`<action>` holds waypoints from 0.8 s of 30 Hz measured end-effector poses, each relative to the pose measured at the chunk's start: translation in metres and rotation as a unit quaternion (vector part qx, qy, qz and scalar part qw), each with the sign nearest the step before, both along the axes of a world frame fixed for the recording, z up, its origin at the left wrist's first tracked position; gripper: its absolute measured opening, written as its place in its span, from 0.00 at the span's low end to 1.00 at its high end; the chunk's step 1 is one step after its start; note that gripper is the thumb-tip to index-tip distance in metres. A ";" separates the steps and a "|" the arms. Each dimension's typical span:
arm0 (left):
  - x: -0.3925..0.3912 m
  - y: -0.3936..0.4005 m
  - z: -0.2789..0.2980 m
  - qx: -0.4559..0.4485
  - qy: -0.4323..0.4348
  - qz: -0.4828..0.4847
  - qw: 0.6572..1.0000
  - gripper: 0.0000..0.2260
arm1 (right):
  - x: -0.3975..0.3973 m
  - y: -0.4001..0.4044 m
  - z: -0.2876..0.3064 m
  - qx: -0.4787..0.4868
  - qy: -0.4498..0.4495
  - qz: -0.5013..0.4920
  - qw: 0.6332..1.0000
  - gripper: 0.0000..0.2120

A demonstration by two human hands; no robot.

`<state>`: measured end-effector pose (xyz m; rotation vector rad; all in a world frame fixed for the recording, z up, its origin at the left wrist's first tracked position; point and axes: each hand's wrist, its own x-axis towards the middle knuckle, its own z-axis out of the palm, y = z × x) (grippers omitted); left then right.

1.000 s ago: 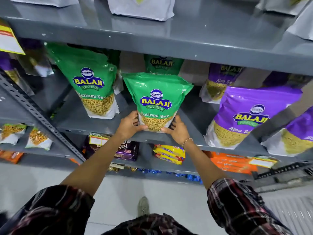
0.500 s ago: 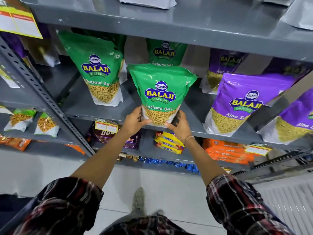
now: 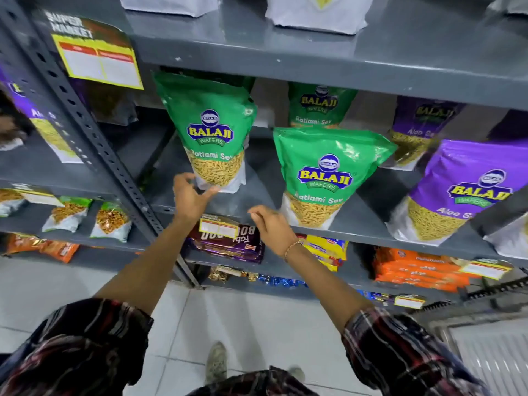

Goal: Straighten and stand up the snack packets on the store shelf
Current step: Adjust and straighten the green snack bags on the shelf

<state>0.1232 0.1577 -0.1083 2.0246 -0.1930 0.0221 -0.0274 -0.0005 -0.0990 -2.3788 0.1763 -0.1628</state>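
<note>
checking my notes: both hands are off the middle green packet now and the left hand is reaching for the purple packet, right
Not quite. Both hands are off the middle green packet, but the left hand is reaching for the left green packet, not the purple packet, which stands far to the right. The right hand hangs open between the two green ones. The head view shows it.

a yellow price sign (image 3: 97, 60) hangs above; brown biscuit packs (image 3: 228, 244) and orange packs (image 3: 414, 270) lie below.

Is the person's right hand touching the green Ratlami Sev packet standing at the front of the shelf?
Apart. The head view shows the right hand open, with bare grey shelf visible between its fingers and the front green packet.
</note>
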 end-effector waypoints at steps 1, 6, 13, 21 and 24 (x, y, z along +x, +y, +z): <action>0.014 0.004 0.002 0.039 0.012 -0.021 0.999 0.36 | 0.014 0.007 0.006 0.009 0.005 -0.001 1.000 0.16; 0.069 0.020 0.011 0.079 0.061 -0.181 0.978 0.55 | 0.087 0.018 0.035 0.182 0.029 -0.085 0.979 0.45; 0.090 0.024 0.005 0.053 0.072 -0.202 0.975 0.29 | 0.116 0.014 0.026 0.169 0.024 -0.165 0.971 0.25; 0.065 0.051 -0.001 0.032 0.064 -0.212 0.975 0.31 | 0.092 0.035 0.016 0.176 -0.002 -0.158 0.971 0.25; 0.051 0.059 -0.002 0.017 0.055 -0.220 0.974 0.30 | 0.080 0.042 0.013 0.171 -0.013 -0.160 0.972 0.26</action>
